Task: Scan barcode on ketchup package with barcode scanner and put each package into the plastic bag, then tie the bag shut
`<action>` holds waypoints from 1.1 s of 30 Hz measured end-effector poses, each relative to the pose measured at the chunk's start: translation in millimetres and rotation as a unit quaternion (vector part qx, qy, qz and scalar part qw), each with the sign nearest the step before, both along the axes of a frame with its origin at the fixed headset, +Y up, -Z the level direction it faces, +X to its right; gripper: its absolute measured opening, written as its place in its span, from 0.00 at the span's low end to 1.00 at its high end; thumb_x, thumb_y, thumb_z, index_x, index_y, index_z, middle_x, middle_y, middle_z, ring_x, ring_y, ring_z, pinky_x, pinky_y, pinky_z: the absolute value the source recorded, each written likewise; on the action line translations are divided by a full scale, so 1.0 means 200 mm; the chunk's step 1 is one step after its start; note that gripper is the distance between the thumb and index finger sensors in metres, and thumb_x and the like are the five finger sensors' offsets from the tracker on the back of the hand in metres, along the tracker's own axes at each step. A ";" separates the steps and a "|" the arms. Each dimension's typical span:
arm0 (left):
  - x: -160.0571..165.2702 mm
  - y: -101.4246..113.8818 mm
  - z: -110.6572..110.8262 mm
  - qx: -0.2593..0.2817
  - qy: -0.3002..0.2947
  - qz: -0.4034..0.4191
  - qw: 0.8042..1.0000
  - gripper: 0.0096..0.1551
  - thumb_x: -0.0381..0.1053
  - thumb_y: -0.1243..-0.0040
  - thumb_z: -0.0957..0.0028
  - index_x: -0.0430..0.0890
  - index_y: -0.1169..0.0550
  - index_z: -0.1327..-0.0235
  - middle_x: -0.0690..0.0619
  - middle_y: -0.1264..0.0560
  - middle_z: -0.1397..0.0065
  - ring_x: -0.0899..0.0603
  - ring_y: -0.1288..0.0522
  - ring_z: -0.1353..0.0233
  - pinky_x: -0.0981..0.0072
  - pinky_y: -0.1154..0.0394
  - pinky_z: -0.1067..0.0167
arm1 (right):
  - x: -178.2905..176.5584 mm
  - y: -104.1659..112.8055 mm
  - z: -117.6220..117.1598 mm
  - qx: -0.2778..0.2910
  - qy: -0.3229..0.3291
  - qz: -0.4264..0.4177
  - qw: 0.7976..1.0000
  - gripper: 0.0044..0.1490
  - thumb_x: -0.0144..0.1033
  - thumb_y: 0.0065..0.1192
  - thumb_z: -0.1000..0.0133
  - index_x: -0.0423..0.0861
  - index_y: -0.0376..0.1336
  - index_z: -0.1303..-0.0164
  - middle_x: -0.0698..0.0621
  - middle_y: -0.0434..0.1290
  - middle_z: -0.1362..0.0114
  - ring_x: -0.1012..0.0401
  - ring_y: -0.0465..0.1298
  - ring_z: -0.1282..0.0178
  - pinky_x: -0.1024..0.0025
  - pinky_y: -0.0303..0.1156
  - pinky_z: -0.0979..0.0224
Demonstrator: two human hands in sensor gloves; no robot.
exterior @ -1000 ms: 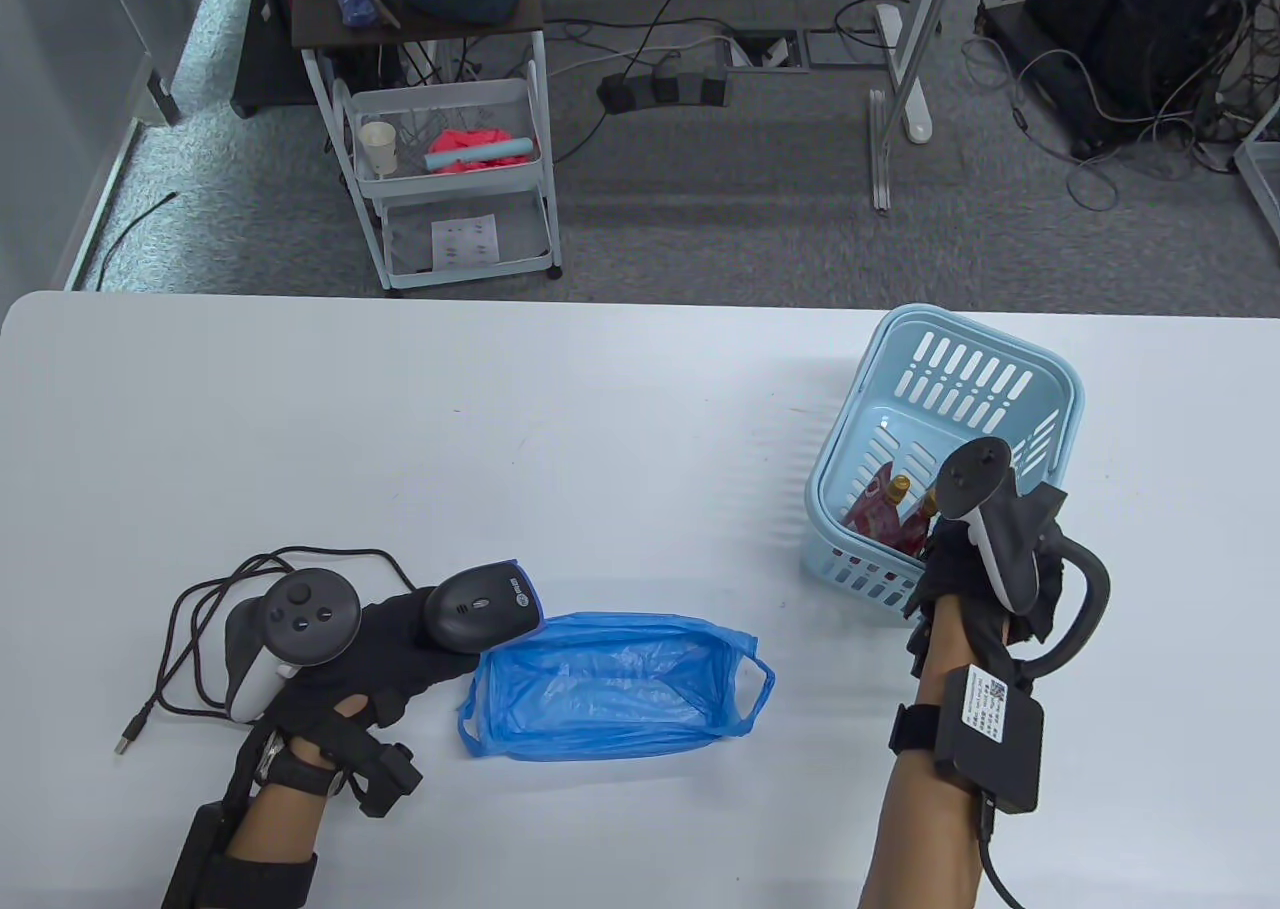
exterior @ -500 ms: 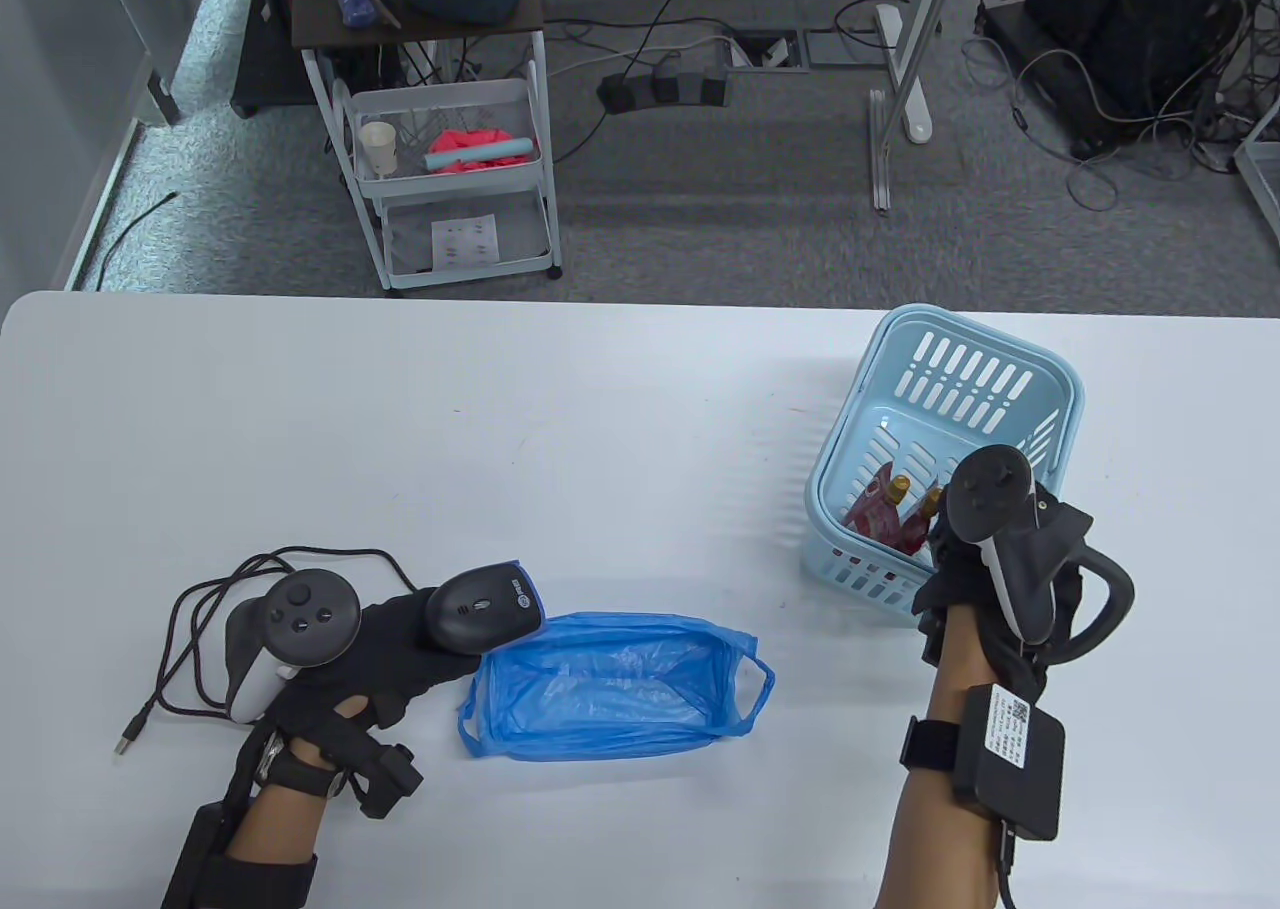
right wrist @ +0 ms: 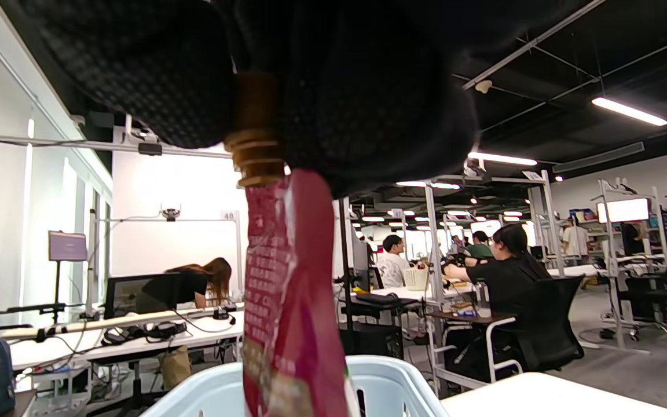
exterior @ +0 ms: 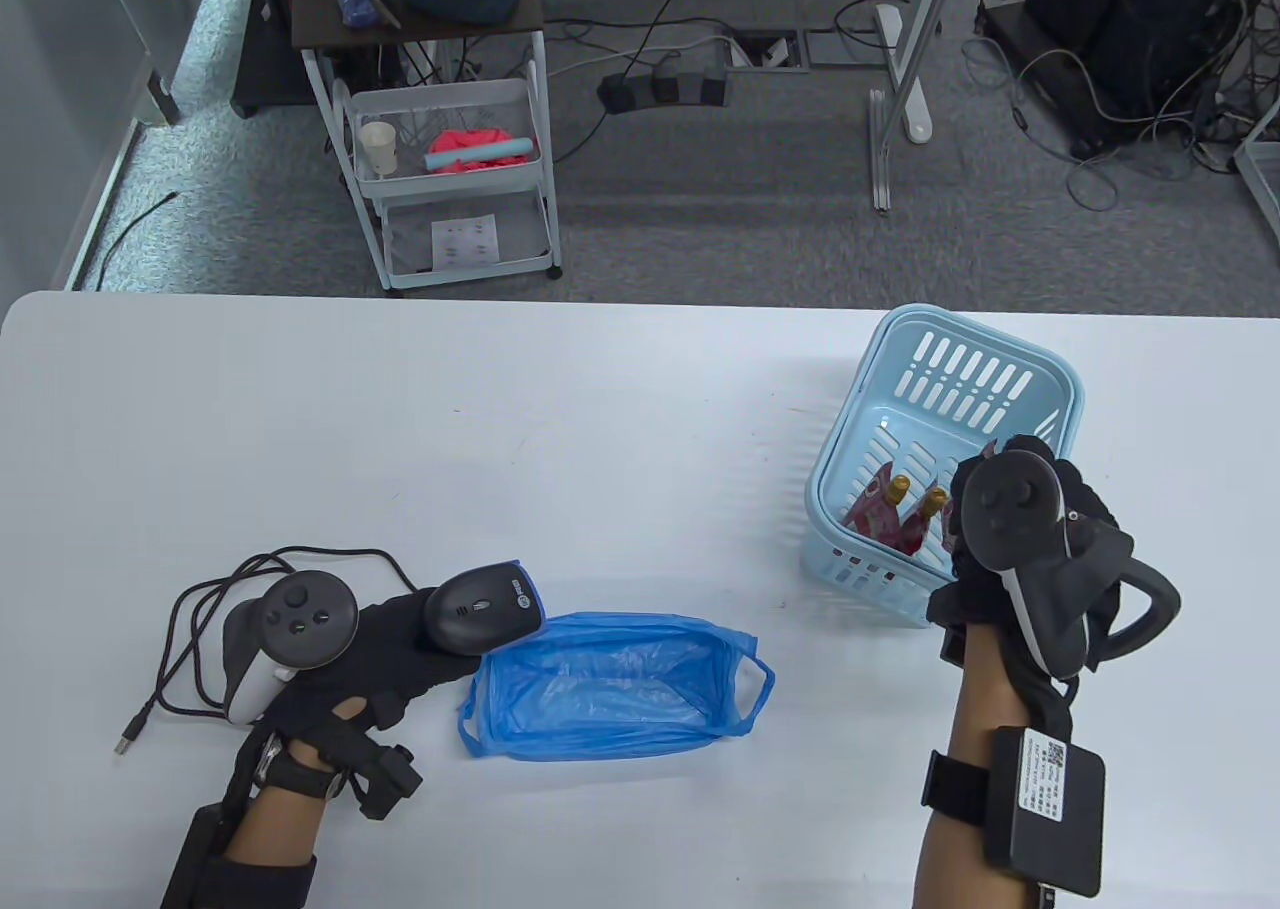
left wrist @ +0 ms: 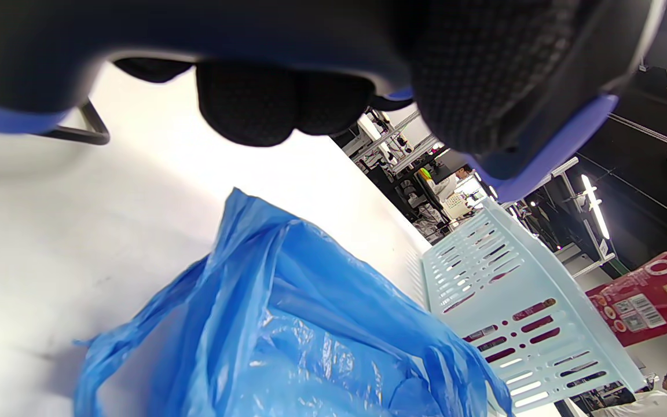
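Note:
My left hand (exterior: pixel 400 639) grips the black barcode scanner (exterior: pixel 480 614) at the table's near left, its head next to the blue plastic bag (exterior: pixel 610 689). The bag lies flat with its mouth open. My right hand (exterior: pixel 1000 459) hovers over the near right corner of the light blue basket (exterior: pixel 940 349). It pinches a red ketchup package (right wrist: pixel 293 301) by its gold cap (right wrist: pixel 252 133), and the package hangs above the basket rim (right wrist: pixel 385 370). The left wrist view shows that package (left wrist: pixel 652 295) above the basket (left wrist: pixel 501 289). Two more packages (exterior: pixel 880 514) stand inside.
The scanner's black cable (exterior: pixel 200 589) loops on the table to the left of my left hand. Beyond the far table edge stands a white cart (exterior: pixel 450 169) on the floor. People sit at desks in the background of the right wrist view.
My right hand has come up and back toward the near right, lifting a ketchup package out of the basket. My left hand and the scanner have stayed put.

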State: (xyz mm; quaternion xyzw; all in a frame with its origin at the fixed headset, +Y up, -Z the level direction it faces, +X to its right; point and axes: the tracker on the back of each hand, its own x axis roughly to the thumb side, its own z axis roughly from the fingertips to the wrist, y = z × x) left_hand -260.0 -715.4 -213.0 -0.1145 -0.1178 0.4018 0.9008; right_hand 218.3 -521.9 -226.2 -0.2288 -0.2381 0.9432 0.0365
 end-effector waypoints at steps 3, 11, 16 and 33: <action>0.00 0.00 0.00 0.002 -0.001 0.001 1.000 0.30 0.60 0.28 0.54 0.51 0.20 0.40 0.53 0.20 0.39 0.40 0.16 0.43 0.44 0.24 0.38 | -0.03 0.04 0.03 0.015 0.014 0.007 1.000 0.28 0.46 0.74 0.48 0.38 0.74 0.47 0.42 0.82 0.53 0.55 0.83 0.62 0.70 0.77 0.64; 0.00 0.00 0.00 0.005 -0.003 0.002 1.000 0.30 0.60 0.28 0.54 0.51 0.20 0.40 0.53 0.20 0.39 0.40 0.16 0.43 0.44 0.24 0.38 | -0.14 0.10 0.10 0.047 0.073 0.006 0.996 0.28 0.46 0.74 0.48 0.38 0.74 0.48 0.42 0.83 0.54 0.55 0.83 0.63 0.71 0.77 0.65; 0.00 0.00 0.00 0.005 -0.004 0.004 1.000 0.30 0.60 0.28 0.54 0.51 0.20 0.40 0.53 0.20 0.39 0.40 0.16 0.43 0.44 0.24 0.38 | -0.24 0.12 0.13 0.049 0.122 -0.011 0.991 0.28 0.46 0.75 0.48 0.37 0.74 0.48 0.42 0.83 0.55 0.55 0.83 0.64 0.71 0.77 0.65; 0.07 0.05 0.03 0.021 -0.049 -0.008 0.999 0.30 0.60 0.28 0.54 0.51 0.20 0.40 0.53 0.20 0.38 0.40 0.17 0.42 0.44 0.24 0.38 | -0.67 -0.10 0.21 -0.002 0.269 -0.029 0.963 0.29 0.47 0.75 0.48 0.36 0.75 0.50 0.42 0.83 0.57 0.56 0.83 0.66 0.71 0.76 0.67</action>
